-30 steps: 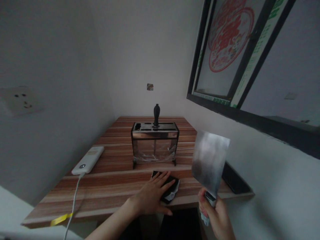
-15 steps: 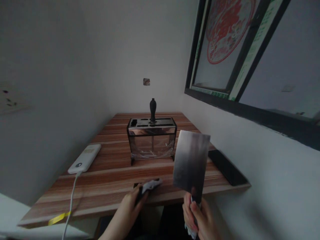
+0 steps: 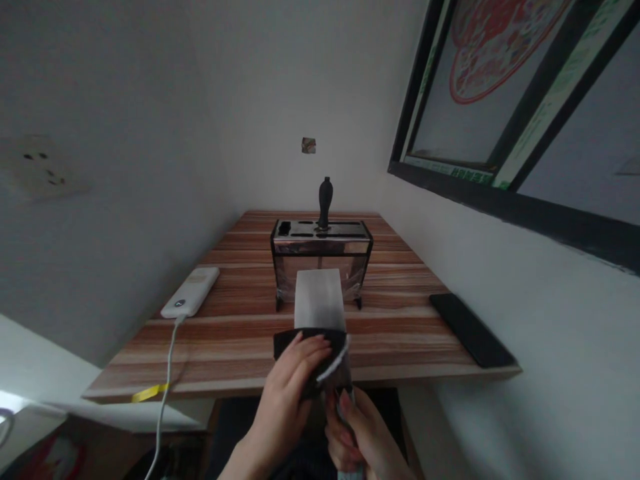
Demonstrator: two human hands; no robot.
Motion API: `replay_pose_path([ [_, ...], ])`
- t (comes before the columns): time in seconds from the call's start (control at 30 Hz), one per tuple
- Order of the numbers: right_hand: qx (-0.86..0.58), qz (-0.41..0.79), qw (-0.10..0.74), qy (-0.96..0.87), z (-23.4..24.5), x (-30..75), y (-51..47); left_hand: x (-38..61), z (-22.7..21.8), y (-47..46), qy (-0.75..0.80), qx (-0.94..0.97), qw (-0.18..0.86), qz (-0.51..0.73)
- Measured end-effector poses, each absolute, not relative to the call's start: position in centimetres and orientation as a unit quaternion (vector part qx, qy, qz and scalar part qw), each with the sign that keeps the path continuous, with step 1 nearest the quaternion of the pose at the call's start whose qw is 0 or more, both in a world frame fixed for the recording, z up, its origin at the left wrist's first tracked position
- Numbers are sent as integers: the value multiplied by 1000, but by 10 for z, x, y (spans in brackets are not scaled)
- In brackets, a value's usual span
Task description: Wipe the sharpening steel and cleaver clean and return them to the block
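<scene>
My right hand [image 3: 357,430] is wrapped round the handle of a cleaver [image 3: 320,297], whose broad metal blade points away from me over the table's front edge. My left hand [image 3: 295,373] presses a dark cloth [image 3: 286,341] with a pale edge against the lower part of the blade, its fingers bent over the cloth. The cloth hides part of the blade. Just beyond the blade tip stands a knife block [image 3: 323,247] with a metal slotted top and clear sides. One black handle [image 3: 325,200] sticks up from it.
On the wood-grain table [image 3: 240,347], a white power bank [image 3: 193,291] with a white cable [image 3: 167,393] lies at left. A black phone-like slab [image 3: 473,330] lies at right. Yellow tape [image 3: 150,393] is on the front edge. Walls close in both sides, with a framed window [image 3: 465,167] at right.
The cleaver has moved left, in front of the knife block. My left hand has brought the cloth up from the table onto the blade. The view has shifted slightly.
</scene>
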State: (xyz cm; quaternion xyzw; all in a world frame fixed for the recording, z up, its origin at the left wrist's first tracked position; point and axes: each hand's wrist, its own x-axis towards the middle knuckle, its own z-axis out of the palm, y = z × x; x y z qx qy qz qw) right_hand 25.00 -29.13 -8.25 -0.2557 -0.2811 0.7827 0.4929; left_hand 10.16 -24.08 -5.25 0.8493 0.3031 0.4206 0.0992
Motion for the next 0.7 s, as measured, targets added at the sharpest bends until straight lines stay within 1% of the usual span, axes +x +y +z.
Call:
replay_pose_path([
  [0.1, -257, 787, 490, -273, -80, 249, -289, 102, -58, -242, 255, 908, 74, 324],
  [0.3, -288, 783, 491, -253, -80, 255, -282, 99, -49, -239, 227, 950, 40, 210],
  [0.5, -252, 800, 443, -316, -85, 269, -261, 103, -33, -239, 236, 954, 22, 182],
  [0.7, -272, 779, 396, -403, -90, 291, -238, 111, -27, -238, 235, 954, 16, 186],
])
